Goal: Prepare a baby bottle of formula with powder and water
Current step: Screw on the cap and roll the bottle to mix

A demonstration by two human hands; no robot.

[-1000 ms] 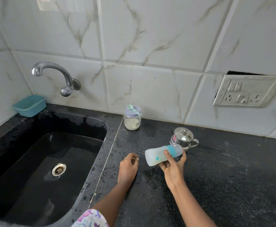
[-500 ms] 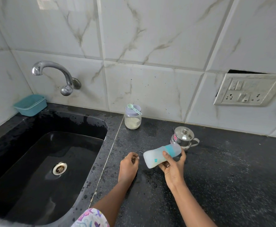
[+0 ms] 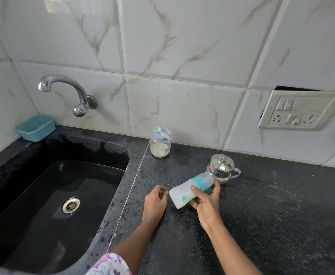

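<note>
The right hand [image 3: 206, 203] is gripping the baby bottle [image 3: 184, 193] and holding it over the black countertop [image 3: 278, 219], thumb pressing on the near side of the bottle, fingers wrapping round underneath. The bottle is lying almost on its side, its base pointing towards the left hand and its teal collar and clear cap tilting up towards the wall. Cloudy white liquid is showing through its body. The capped end is sitting just in front of the small steel pot [image 3: 222, 167], which is standing lidded on the counter; whether the two are touching, I cannot tell.

The left hand [image 3: 155, 201] is resting on the counter just beside the bottle's base, fingers curling inward. Whether it is pinching anything, I cannot tell, since the fingertips are tucked out of sight. A flowered sleeve [image 3: 109, 264] is peeking in at the bottom edge.

Back by the wall, the powder jar [image 3: 160, 149] is standing upright with its lilac lid on, roughly a third full of pale powder, and the green scoop [image 3: 161, 132] is lying across that lid. To the left, the black sink [image 3: 95, 153] is glistening wet, the chrome tap [image 3: 63, 86] is arching over it, and a teal basket [image 3: 35, 128] is sitting at its far corner. A switch plate [image 3: 299, 110] is hanging crooked on the marble tiles at right.
</note>
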